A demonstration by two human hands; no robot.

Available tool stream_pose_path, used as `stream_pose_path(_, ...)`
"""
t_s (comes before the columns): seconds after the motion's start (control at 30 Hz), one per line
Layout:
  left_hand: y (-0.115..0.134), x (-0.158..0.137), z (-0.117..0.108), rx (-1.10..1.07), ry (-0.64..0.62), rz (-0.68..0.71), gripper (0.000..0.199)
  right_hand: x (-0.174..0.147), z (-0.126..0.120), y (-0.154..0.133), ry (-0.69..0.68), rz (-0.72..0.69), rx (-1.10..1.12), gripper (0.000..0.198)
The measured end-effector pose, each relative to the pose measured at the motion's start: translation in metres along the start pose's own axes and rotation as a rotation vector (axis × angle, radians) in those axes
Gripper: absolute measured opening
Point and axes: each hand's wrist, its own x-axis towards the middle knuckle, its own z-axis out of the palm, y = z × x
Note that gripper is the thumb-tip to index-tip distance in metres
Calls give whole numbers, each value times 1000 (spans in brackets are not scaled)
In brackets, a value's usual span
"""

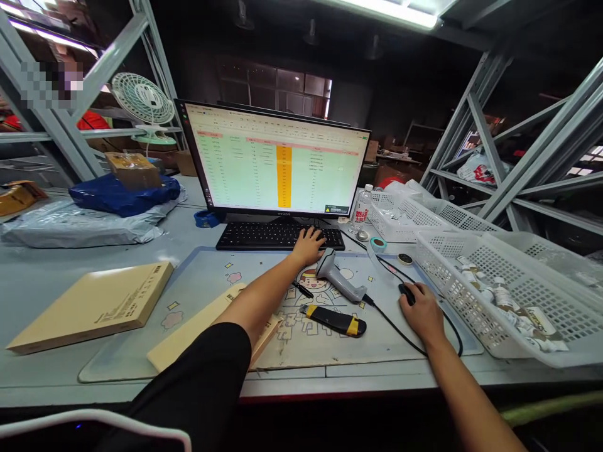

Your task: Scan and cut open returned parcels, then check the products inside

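Observation:
My left hand [308,245] rests on the right part of the black keyboard [257,236], its fingers spread over the keys. Curled over a black computer mouse [406,294] on the desk mat [198,276] is my right hand [422,312]. Between the hands lie a grey barcode scanner [340,279], a black pen [303,289] and a black and yellow utility knife [335,319]. Behind the keyboard, a monitor [249,163] shows a spreadsheet with an orange column. A flat tan box [188,333] sits partly hidden under my left forearm.
Another tan box [94,304] lies at the left, with wrapped parcels [85,223] behind it. White plastic baskets [471,301], one holding small bottles, line the right side. A bottle [362,210] and tape rolls [378,244] stand near the monitor. A fan [144,100] is clipped to the shelving.

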Motion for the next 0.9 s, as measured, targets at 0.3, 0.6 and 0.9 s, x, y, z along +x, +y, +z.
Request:
stream_pose_path(0.3, -22, -5, -26, -6, -97, -53, 70, 0, 9, 10, -28, -67, 9, 42)
stream_pose_path(0.6, -100, -64, -45, -18, -136, -270, 78, 2, 9, 14, -94, -68, 22, 46)
stream_pose_path(0.9, -123, -90, -52, -29, -166, -376, 81, -1, 9, 11, -27, -86, 42, 42)
